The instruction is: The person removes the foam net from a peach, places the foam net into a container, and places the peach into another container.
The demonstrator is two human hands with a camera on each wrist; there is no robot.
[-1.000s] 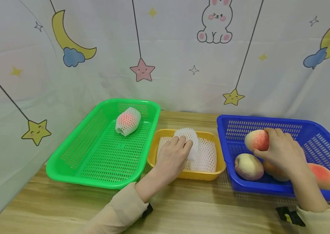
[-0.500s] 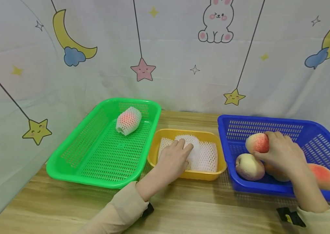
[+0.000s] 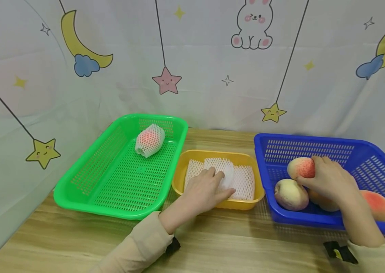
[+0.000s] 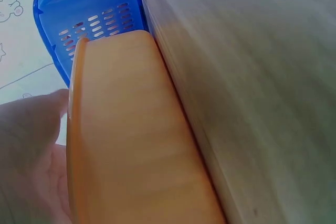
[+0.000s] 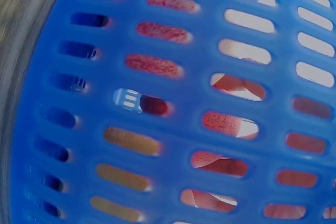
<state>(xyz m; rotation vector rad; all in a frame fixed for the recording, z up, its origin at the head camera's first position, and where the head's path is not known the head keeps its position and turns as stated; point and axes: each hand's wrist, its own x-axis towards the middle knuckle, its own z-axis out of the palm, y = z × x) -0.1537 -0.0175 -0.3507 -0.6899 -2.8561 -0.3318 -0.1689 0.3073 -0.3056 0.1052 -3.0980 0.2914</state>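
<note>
My left hand (image 3: 204,189) lies over the yellow box (image 3: 238,206), its thumb spread away from the fingers. Its fingertips rest on a white foam net sleeve (image 3: 226,170), with other foam net sleeves (image 3: 243,184) beneath and beside it. In the left wrist view the box (image 4: 126,129) hides most of that hand. Inside the blue basket (image 3: 267,197), my right hand (image 3: 332,180) grips a red-and-cream peach (image 3: 300,168) between thumb and fingers. Near it lie a pale peach (image 3: 291,194), a partly covered orange-brown one (image 3: 322,201) and a reddish peach (image 3: 376,206).
On the left stands a green basket (image 3: 110,212) with a peach in a foam net (image 3: 150,140) at its far end. All three containers stand on a wooden table (image 3: 230,242) before a printed curtain (image 3: 206,106). Basket slats fill the right wrist view.
My left hand's thumb has spread out from its fingers, and the foam sleeve under them has settled lower in the box. My right hand has sunk slightly with the peach.
</note>
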